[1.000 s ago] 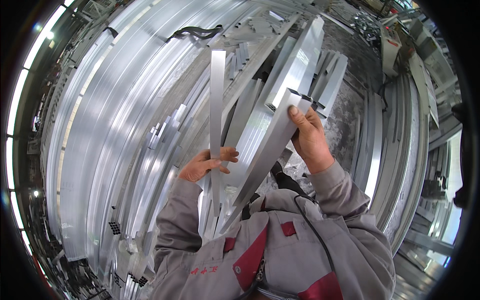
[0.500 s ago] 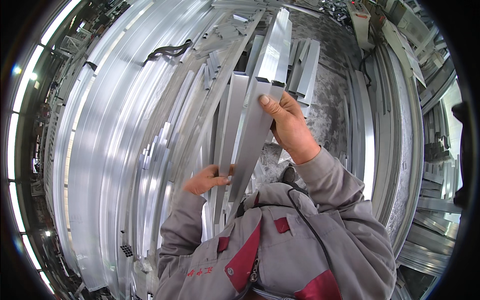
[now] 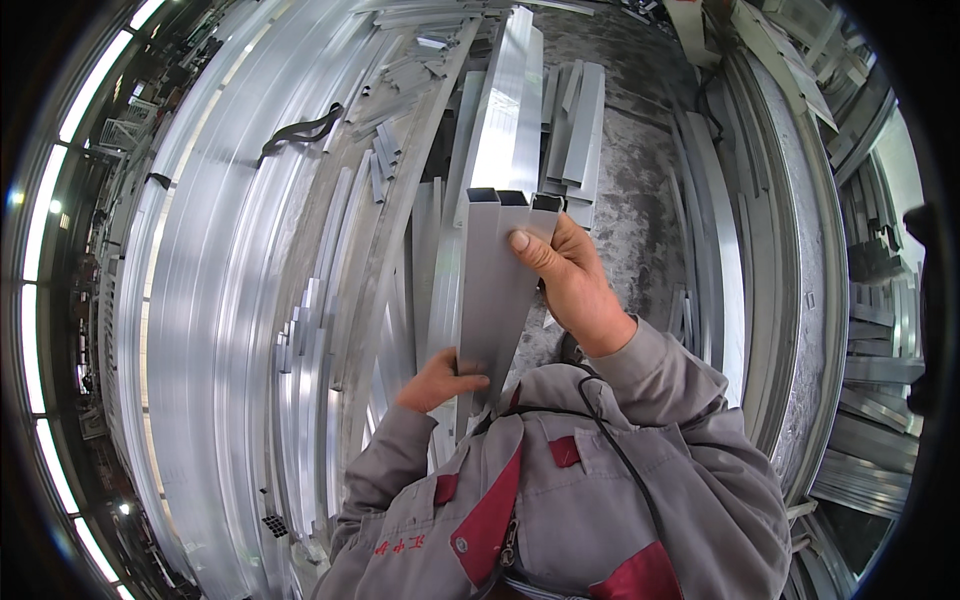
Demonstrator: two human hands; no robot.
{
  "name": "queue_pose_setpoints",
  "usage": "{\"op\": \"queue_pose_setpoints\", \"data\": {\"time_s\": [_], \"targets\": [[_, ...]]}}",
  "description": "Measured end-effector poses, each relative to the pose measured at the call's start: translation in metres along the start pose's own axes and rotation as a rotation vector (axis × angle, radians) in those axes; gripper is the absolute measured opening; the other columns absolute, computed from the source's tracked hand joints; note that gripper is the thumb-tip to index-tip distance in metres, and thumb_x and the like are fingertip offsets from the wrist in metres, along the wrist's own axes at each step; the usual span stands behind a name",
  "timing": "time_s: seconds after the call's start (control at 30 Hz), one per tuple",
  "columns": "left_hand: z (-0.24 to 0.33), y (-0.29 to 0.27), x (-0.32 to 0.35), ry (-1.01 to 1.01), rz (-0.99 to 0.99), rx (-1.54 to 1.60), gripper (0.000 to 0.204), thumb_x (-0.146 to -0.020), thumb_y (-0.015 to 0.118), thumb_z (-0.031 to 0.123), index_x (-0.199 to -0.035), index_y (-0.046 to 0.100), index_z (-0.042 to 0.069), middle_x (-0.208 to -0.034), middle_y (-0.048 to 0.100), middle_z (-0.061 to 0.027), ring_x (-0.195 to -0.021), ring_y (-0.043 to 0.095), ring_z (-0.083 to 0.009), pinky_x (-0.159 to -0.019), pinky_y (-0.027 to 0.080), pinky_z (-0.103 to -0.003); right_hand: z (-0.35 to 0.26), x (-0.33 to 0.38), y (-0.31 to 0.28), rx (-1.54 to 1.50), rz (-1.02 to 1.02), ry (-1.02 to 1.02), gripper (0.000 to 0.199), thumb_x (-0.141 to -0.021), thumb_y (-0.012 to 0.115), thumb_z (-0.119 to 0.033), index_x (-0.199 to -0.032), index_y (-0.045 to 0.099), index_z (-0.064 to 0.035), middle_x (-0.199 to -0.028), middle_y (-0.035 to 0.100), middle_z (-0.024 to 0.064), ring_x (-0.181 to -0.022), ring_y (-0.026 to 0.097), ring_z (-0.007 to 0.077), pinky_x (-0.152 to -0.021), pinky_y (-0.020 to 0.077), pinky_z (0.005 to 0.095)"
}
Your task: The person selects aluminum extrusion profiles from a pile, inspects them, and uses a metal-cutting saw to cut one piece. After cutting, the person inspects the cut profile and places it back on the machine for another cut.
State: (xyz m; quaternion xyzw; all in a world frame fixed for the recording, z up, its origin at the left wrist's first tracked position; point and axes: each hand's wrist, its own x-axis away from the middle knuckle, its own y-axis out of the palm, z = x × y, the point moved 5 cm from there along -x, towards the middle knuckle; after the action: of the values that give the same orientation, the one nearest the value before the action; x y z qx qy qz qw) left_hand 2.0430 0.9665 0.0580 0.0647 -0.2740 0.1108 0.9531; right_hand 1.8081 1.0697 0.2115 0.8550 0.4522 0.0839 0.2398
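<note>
In front of my body I hold a bundle of grey rectangular aluminium tubes (image 3: 490,290) upright. Three dark open ends show side by side at the top. My right hand (image 3: 580,285) is closed round the right side near these ends, its thumb across the front and its fingers mostly hidden behind. Lower down, my left hand (image 3: 440,382) grips the left edge, thumb over the front face and the other fingers partly hidden behind the tubes. The lower ends of the bundle are out of sight against my jacket.
Long shiny profiles (image 3: 215,300) lie along the left, with a black strap (image 3: 300,132) across them. Short offcuts (image 3: 383,150) rest on a bench. Beyond my hands stand more tubes (image 3: 507,100). Stacked profiles (image 3: 725,250) line the right, beside grey floor (image 3: 640,150).
The left tube, formerly apart and angled, now sits flush against the others. My left hand has moved right with it. My right hand is slightly lower, and the whole view has shifted somewhat.
</note>
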Motion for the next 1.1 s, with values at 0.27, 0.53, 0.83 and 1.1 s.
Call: {"op": "queue_pose_setpoints", "data": {"time_s": [0.27,0.53,0.83,1.1], "targets": [[-0.003,0.028,-0.028,0.055,-0.02,0.066,0.032,-0.084,0.088,0.012,-0.111,0.076,0.0,-0.102,0.076,-0.0021,-0.093,0.066,-0.009,-0.086,0.054,-0.03,-0.008,0.015,-0.03,0.03,0.077,-0.061,0.034,-0.105,0.069,-0.026,-0.126,0.062,-0.0014,-0.114,0.071,0.0044,-0.105,0.063,0.01,-0.092,0.0523,0.0289],[-0.009,0.031,-0.035,0.065,-0.058,0.094,0.029,-0.086,0.088,0.016,-0.107,0.078,-0.001,-0.098,0.075,0.0004,-0.091,0.065,-0.0074,-0.084,0.054,-0.029,-0.012,0.023,-0.042,0.057,0.132,-0.083,0.035,-0.104,0.07,-0.03,-0.124,0.062,-0.0014,-0.114,0.071,0.005,-0.103,0.062,0.01,-0.092,0.0524,0.0285],[-0.005,0.026,-0.03,0.086,-0.063,0.016,0.029,-0.086,0.087,0.017,-0.106,0.077,-0.001,-0.096,0.074,0.0011,-0.09,0.063,-0.0065,-0.082,0.053,-0.029,-0.011,0.025,-0.035,0.071,0.114,-0.08,0.039,-0.104,0.07,-0.033,-0.124,0.061,-0.0011,-0.113,0.071,0.0059,-0.104,0.063,0.0103,-0.091,0.053,0.0286],[-0.002,0.029,-0.018,0.065,0.015,0.01,0.025,-0.083,0.087,0.01,-0.103,0.078,-0.001,-0.096,0.076,-0.002,-0.088,0.068,-0.0091,-0.082,0.055,-0.03,-0.005,0.02,-0.02,0.068,0.082,-0.052,0.039,-0.104,0.07,-0.031,-0.127,0.061,-0.0005,-0.115,0.071,0.006,-0.105,0.063,0.0113,-0.093,0.0531,0.0285]]}}
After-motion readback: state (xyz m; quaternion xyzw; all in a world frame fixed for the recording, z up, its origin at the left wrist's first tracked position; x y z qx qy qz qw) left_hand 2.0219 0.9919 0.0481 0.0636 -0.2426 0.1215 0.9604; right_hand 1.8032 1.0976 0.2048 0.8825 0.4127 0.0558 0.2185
